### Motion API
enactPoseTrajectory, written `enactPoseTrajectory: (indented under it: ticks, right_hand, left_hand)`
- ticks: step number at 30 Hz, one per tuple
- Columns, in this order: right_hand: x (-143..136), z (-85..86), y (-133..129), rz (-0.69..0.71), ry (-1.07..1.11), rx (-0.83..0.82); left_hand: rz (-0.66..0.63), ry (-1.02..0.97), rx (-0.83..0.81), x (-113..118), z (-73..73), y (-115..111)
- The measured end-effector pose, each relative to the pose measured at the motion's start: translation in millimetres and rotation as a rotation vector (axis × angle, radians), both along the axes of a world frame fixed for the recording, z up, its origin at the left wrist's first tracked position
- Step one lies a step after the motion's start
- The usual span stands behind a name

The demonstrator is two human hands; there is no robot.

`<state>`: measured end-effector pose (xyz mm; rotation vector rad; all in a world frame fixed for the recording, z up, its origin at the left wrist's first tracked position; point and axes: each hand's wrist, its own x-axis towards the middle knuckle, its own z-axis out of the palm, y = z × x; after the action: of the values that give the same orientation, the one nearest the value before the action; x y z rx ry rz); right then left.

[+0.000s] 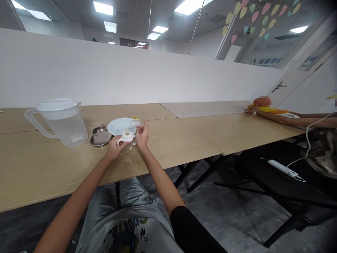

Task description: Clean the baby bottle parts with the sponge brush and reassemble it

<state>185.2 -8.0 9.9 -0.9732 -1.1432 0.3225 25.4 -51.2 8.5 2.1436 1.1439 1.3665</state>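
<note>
My left hand is closed on a white two-handled baby bottle top with a pale teat upright on it, gripping it by the left side. A short clear tube with a small weight hangs beneath the top. My right hand is right beside it, index finger raised, its other fingers curled at a clear rounded cover. The fingertips partly hide that contact. Just behind is a white plate, with small yellow pieces at its far right. Left of the plate lies a shiny steel kidney dish.
A clear plastic pitcher with a white lid stands on the wooden table at left. Another person's arms rest at the far right beside an orange and yellow object. A white power strip lies on a black seat.
</note>
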Motion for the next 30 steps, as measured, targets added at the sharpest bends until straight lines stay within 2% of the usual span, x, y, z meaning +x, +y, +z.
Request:
enactPoseTrajectory:
  ticks: [10,18,24,30]
  right_hand:
    - [-0.8,-3.5,5.2,0.003,0.05,-0.089]
    - [2.0,-2.9,3.0,-0.03,-0.022,-0.174]
    - [1.3,-4.4,4.4,0.044,-0.057,-0.256]
    - [-0.4,-7.0,6.8,0.083,-0.101,-0.206]
  left_hand:
    - [0.016,-0.014,0.004,1.1,2.6,-1.5]
    - [0.0,0.001,0.019,-0.1,-0.2,0.3]
    - [0.011,-0.003,0.001,-1.0,-0.9,1.2]
    - [0.012,-0.012,-0.002,-0.7,1.7,-0.5]
